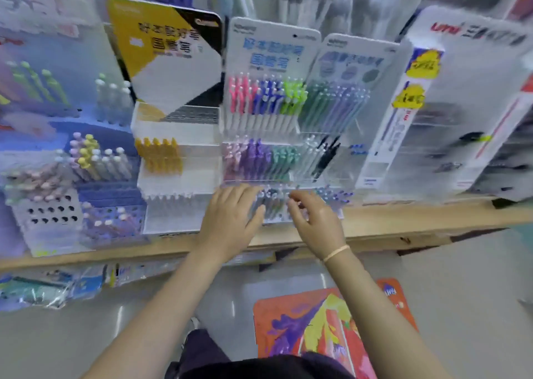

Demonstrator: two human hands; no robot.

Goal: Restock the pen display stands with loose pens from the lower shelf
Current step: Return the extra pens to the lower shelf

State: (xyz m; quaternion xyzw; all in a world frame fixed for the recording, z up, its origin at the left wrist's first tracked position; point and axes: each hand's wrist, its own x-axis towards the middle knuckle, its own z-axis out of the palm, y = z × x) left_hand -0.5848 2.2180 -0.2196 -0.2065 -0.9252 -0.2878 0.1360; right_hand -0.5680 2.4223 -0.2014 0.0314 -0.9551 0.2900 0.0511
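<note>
Both hands are at the bottom row of the middle display stand [268, 136], at about 12 o'clock from the person: the left hand [233, 214] lies with straight fingers on the pens [272, 205] there, and the right hand [314, 220] has curled fingers near the pen tops, but blur hides whether it pinches one. The upper rows look full. I judge the restocking is partly done, because the white stand [176, 159] at 11 o'clock has empty places left.

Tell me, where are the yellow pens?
The yellow pens stand left of centre in the head view, in the white stand, left of the purple pens.
</note>
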